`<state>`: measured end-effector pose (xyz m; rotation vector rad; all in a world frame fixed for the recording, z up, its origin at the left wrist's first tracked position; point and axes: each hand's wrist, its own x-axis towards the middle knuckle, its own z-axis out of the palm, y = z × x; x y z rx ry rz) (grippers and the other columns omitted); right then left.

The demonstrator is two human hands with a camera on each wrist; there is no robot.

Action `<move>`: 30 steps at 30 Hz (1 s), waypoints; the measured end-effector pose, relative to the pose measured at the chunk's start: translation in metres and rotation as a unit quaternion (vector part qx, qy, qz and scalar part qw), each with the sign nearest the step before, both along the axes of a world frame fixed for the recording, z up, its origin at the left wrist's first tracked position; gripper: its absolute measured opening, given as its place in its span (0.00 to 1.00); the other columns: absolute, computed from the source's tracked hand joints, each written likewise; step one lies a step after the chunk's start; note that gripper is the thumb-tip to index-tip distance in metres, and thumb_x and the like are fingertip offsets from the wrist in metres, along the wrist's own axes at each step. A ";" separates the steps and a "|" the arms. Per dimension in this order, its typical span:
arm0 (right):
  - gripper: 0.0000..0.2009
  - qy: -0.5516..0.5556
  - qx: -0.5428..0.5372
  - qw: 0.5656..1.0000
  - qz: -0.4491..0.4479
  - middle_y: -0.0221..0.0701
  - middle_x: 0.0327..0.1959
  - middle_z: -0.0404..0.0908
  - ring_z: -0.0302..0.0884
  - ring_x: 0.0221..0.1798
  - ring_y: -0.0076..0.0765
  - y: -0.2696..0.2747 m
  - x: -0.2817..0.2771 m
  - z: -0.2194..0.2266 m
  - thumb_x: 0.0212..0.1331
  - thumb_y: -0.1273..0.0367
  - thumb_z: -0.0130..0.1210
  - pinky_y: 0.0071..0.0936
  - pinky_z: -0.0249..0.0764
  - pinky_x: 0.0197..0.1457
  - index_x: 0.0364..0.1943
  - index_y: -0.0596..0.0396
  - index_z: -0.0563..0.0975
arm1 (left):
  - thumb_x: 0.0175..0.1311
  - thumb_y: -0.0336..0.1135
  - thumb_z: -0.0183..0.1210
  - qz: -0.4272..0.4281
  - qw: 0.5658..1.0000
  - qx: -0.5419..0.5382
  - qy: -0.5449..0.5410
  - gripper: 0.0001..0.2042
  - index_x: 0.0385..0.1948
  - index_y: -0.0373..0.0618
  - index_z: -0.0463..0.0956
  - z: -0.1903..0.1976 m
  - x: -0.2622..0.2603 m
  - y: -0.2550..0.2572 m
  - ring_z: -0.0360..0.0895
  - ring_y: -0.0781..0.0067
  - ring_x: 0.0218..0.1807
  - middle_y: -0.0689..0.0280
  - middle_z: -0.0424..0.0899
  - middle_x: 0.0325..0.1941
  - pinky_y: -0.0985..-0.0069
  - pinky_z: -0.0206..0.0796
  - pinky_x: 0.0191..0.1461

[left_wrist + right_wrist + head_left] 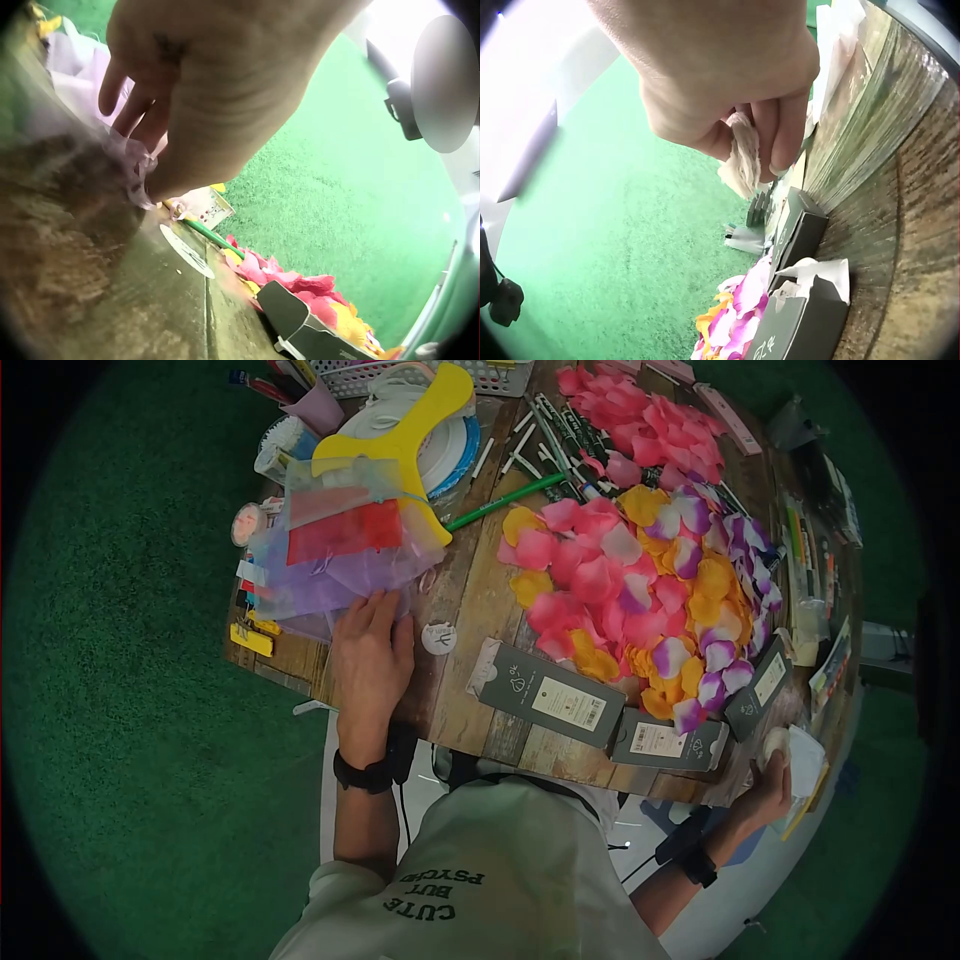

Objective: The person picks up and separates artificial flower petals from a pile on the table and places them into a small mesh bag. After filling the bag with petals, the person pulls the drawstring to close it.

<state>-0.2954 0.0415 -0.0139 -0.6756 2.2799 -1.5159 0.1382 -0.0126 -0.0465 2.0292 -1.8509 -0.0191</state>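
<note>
My left hand [373,660] lies at the near edge of a pile of sheer purple bags [350,575], its fingers fairly straight on the fabric. From the left wrist view, the fingers of that hand [202,90] reach down to the thin purple material [131,161]; the contact of the fingertips is partly hidden. At the table's right front corner, my right hand [768,792] grips a crumpled off-white wad [775,742]. The right wrist view shows this wad [742,157] between the thumb and curled fingers of the hand [727,75].
Artificial petals [640,590] in pink, orange and purple-white cover the table's middle right, bordered by dark boxes [552,695]. A round white tag [439,639] lies beside the left hand. Behind are a yellow three-armed object [400,450], a green pen [505,502] and a white basket [350,380].
</note>
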 end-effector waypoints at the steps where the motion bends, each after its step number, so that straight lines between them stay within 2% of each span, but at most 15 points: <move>1: 0.18 0.000 0.000 1.000 0.007 0.35 0.38 0.78 0.72 0.39 0.30 0.000 -0.001 -0.002 0.58 0.65 0.50 0.26 0.69 0.45 0.44 0.69 0.76 | 0.54 0.34 0.58 0.003 1.000 0.001 0.001 0.16 0.43 0.36 0.74 0.000 0.000 0.000 0.71 0.45 0.50 0.47 0.77 0.46 0.59 0.61 0.56; 3: 0.18 0.000 0.000 1.000 0.015 0.35 0.38 0.78 0.72 0.39 0.30 0.000 -0.003 -0.006 0.58 0.65 0.50 0.25 0.69 0.45 0.44 0.69 0.76 | 0.55 0.33 0.58 0.002 1.000 -0.020 0.022 0.13 0.40 0.35 0.76 0.004 -0.001 -0.001 0.73 0.46 0.48 0.48 0.79 0.43 0.60 0.63 0.53; 7: 0.18 -0.007 -0.005 1.000 0.004 0.35 0.38 0.78 0.72 0.39 0.30 -0.002 -0.004 -0.008 0.58 0.65 0.50 0.25 0.69 0.44 0.44 0.69 0.76 | 0.54 0.35 0.60 0.027 0.996 -0.041 0.072 0.14 0.39 0.35 0.76 0.017 -0.005 0.002 0.74 0.47 0.47 0.48 0.79 0.42 0.60 0.65 0.51; 9: 0.18 -0.012 -0.011 1.000 0.010 0.35 0.38 0.78 0.72 0.39 0.30 -0.003 -0.002 -0.007 0.57 0.65 0.50 0.25 0.69 0.44 0.44 0.69 0.76 | 0.53 0.36 0.62 0.167 0.974 -0.098 0.121 0.15 0.38 0.36 0.77 0.026 -0.008 0.003 0.75 0.48 0.46 0.49 0.79 0.41 0.60 0.66 0.49; 10: 0.18 -0.008 -0.004 1.000 0.001 0.35 0.38 0.78 0.72 0.39 0.30 -0.005 0.000 -0.006 0.57 0.65 0.50 0.25 0.69 0.44 0.44 0.69 0.76 | 0.53 0.36 0.62 0.166 0.974 -0.098 0.122 0.15 0.38 0.36 0.77 0.031 -0.007 0.000 0.75 0.48 0.46 0.49 0.79 0.41 0.60 0.66 0.49; 12: 0.18 -0.005 -0.001 1.000 -0.007 0.35 0.38 0.78 0.72 0.39 0.30 -0.007 0.001 -0.006 0.57 0.65 0.50 0.25 0.69 0.44 0.44 0.69 0.76 | 0.52 0.40 0.63 0.100 0.973 -0.199 0.060 0.17 0.38 0.37 0.78 0.042 -0.002 -0.016 0.75 0.50 0.47 0.51 0.80 0.39 0.60 0.63 0.52; 13: 0.18 -0.012 -0.007 1.000 0.000 0.35 0.38 0.78 0.72 0.39 0.30 -0.007 0.000 -0.008 0.57 0.65 0.50 0.24 0.69 0.44 0.44 0.69 0.76 | 0.52 0.40 0.63 0.100 0.972 -0.202 0.060 0.17 0.38 0.37 0.78 0.050 -0.004 -0.026 0.75 0.50 0.47 0.51 0.80 0.39 0.60 0.63 0.52; 15: 0.18 -0.020 -0.017 1.000 0.006 0.35 0.38 0.78 0.72 0.39 0.30 -0.009 0.001 -0.008 0.57 0.65 0.50 0.24 0.69 0.44 0.44 0.69 0.76 | 0.52 0.40 0.62 0.015 0.984 -0.113 -0.138 0.16 0.38 0.39 0.78 0.063 -0.010 -0.046 0.75 0.52 0.47 0.53 0.81 0.36 0.59 0.59 0.56; 18: 0.18 -0.026 -0.031 0.999 -0.005 0.35 0.38 0.78 0.72 0.39 0.30 -0.009 0.001 -0.007 0.58 0.66 0.50 0.24 0.69 0.44 0.44 0.69 0.76 | 0.51 0.37 0.60 0.000 0.983 -0.063 -0.171 0.14 0.36 0.39 0.79 0.051 -0.010 -0.066 0.75 0.55 0.47 0.54 0.82 0.34 0.58 0.55 0.58; 21: 0.19 -0.014 -0.044 0.999 0.001 0.38 0.37 0.79 0.76 0.39 0.33 -0.005 -0.002 -0.006 0.56 0.65 0.55 0.27 0.75 0.39 0.44 0.70 0.76 | 0.51 0.33 0.58 -0.007 0.981 -0.080 -0.178 0.12 0.36 0.39 0.79 0.042 0.003 -0.077 0.75 0.58 0.47 0.55 0.82 0.33 0.59 0.57 0.58; 25: 0.19 -0.027 -0.068 0.997 -0.007 0.38 0.38 0.79 0.76 0.40 0.33 -0.007 -0.007 -0.013 0.56 0.65 0.55 0.26 0.74 0.40 0.45 0.70 0.75 | 0.52 0.32 0.57 -0.028 0.982 -0.106 -0.155 0.11 0.36 0.38 0.78 0.044 0.011 -0.074 0.77 0.60 0.45 0.54 0.82 0.32 0.61 0.59 0.57; 27: 0.19 -0.029 -0.069 0.997 -0.004 0.38 0.38 0.79 0.76 0.40 0.33 -0.010 -0.005 -0.013 0.56 0.65 0.55 0.26 0.74 0.41 0.45 0.70 0.75 | 0.53 0.34 0.58 -0.012 0.985 -0.147 -0.085 0.13 0.38 0.37 0.78 0.041 0.012 -0.071 0.78 0.59 0.42 0.54 0.82 0.32 0.63 0.61 0.56; 30: 0.19 -0.037 -0.063 0.997 0.005 0.38 0.38 0.79 0.76 0.40 0.33 -0.017 0.004 -0.004 0.57 0.65 0.55 0.26 0.73 0.43 0.44 0.71 0.75 | 0.55 0.38 0.58 0.021 0.987 -0.111 -0.116 0.15 0.40 0.39 0.77 0.053 0.006 -0.070 0.78 0.58 0.41 0.54 0.82 0.32 0.64 0.62 0.55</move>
